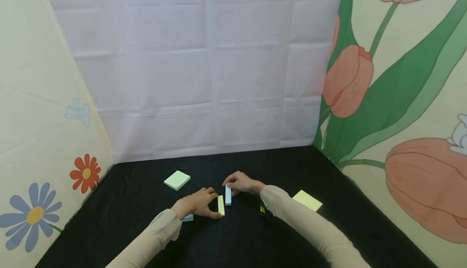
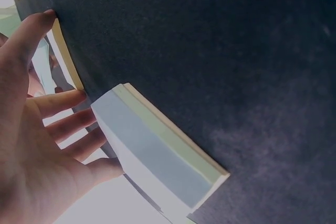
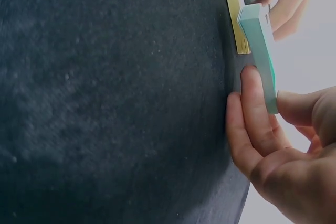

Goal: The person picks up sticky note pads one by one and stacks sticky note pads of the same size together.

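My left hand holds a narrow yellow sticky note pad by its two ends, thumb at the near end and a finger at the far end. In the left wrist view that pad touches the black cloth. Just beyond it, my right hand pinches one end of a narrow light blue sticky note pad. The right wrist view shows this pad tilted between thumb and fingers, beside the yellow one. A blue pad, partly hidden by my left wrist, appears layered with green in the left wrist view.
A pale green square pad lies at the back left of the black cloth. To the right, a yellow pad is partly covered by my sleeve. A small dark item with a yellow-green part sits by the right forearm.
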